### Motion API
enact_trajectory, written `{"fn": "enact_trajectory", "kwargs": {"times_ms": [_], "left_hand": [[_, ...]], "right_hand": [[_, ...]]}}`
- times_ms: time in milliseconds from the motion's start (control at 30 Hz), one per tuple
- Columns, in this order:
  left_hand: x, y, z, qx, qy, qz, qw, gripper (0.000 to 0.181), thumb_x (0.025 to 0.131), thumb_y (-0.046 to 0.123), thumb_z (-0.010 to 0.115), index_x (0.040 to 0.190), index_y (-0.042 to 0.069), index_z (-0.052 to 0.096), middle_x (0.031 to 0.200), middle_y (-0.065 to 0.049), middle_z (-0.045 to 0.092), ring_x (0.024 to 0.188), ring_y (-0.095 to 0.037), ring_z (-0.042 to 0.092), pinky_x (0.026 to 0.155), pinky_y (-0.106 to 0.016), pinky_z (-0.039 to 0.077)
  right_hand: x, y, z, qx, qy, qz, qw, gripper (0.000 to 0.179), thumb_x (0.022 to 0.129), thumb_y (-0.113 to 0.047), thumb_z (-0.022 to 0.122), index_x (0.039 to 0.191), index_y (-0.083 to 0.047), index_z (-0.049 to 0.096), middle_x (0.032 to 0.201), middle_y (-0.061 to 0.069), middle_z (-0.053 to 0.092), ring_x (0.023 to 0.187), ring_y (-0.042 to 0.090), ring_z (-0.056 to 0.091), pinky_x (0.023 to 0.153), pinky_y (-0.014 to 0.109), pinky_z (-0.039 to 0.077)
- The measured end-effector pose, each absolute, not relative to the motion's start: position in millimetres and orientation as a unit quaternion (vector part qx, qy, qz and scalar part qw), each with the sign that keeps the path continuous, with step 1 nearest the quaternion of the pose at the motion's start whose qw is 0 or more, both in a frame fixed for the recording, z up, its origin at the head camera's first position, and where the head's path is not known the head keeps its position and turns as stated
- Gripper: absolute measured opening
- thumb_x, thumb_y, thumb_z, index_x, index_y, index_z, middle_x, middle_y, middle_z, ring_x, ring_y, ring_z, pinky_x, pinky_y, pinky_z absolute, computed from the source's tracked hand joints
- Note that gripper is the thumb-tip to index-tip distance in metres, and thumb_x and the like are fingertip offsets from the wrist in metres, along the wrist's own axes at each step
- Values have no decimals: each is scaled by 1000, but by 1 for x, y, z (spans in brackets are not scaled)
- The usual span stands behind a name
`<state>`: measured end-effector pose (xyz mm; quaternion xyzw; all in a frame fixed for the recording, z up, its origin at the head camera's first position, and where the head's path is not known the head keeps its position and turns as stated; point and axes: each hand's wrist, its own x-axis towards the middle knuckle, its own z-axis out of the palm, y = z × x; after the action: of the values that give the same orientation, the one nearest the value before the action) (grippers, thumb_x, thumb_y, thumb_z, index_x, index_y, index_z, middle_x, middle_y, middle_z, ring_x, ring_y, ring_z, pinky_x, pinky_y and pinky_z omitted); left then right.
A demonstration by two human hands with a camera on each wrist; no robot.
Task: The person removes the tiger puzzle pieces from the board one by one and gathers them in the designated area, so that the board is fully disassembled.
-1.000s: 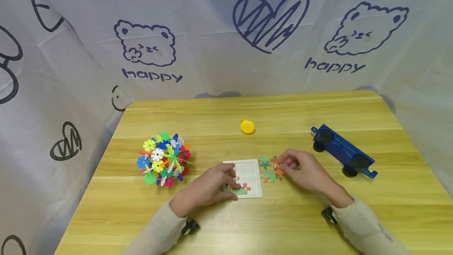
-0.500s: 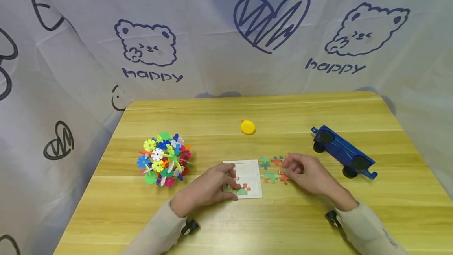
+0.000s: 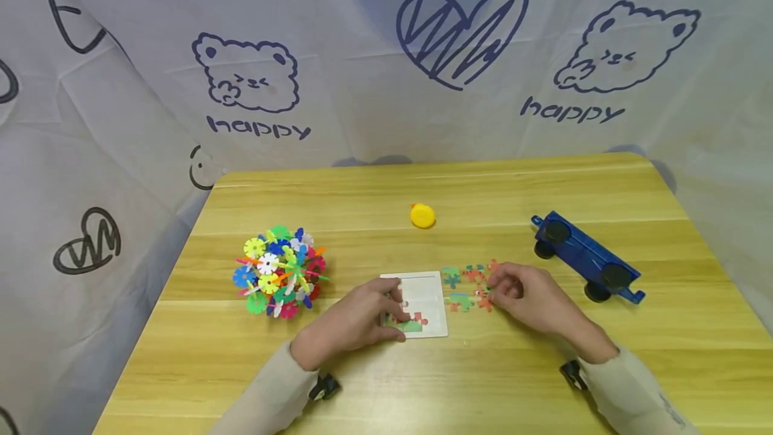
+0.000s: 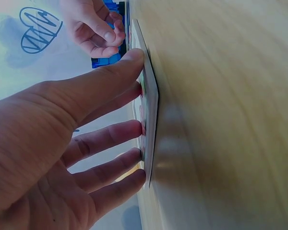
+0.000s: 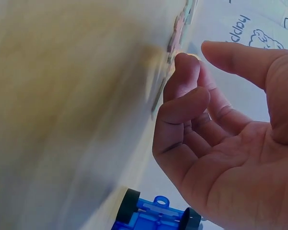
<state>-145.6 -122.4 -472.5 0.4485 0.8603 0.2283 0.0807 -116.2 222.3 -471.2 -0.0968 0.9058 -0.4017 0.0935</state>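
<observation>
Left hand [image 3: 356,319] is resting spread on the puzzle board [image 3: 427,293], while the right hand [image 3: 534,297], curling loosely with nothing visibly pinched, is hanging beside the loose pieces [image 3: 461,301] on its left, perhaps risking scattering them by brushing low.

"happy" txt [image 3: 258,127], x2, on wht cloth [image 3: 362,109]

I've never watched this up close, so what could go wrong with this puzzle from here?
The right hand, close beside the loose pieces, might nudge them out of place. The left hand touches the puzzle tray, so a slip could shift it or disturb the fitted pieces.
</observation>
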Motion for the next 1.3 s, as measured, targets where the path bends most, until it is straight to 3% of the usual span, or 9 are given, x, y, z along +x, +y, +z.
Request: {"fn": "enact_trajectory", "kwargs": {"times_ms": [300,700,1033,1300], "left_hand": [[-148,-121,-472,446,861,230,76,22,85,26,96,95,10,84,112,-2,73,116,-19,72,117,-39,56],[-149,-123,-472,442,864,227,82,23,85,28,96,94,11,84,112,-1,73,119,-20,73,117,-38,56],[-150,-121,-471,445,864,223,79,24,85,28,96,94,10,84,113,-2,73,118,-20,73,117,-38,56],[-149,-121,-471,443,865,222,83,24,85,29,96,94,10,85,114,-2,74,117,-20,73,116,-38,57]], "right_hand": [[-115,213,-467,-115,903,-403,91,9,98,-9,79,107,-9,76,90,-1,71,78,9,61,68,21,53],[-113,189,-465,-128,888,-422,131,10,98,-8,79,106,-8,74,89,-2,69,78,11,60,68,21,52],[-116,171,-459,-171,882,-419,134,10,99,-10,79,107,-7,75,87,-3,69,75,7,59,67,21,53],[-121,152,-461,-205,886,-392,140,20,95,-9,83,113,-1,80,85,-6,70,75,2,59,70,19,54]]}}
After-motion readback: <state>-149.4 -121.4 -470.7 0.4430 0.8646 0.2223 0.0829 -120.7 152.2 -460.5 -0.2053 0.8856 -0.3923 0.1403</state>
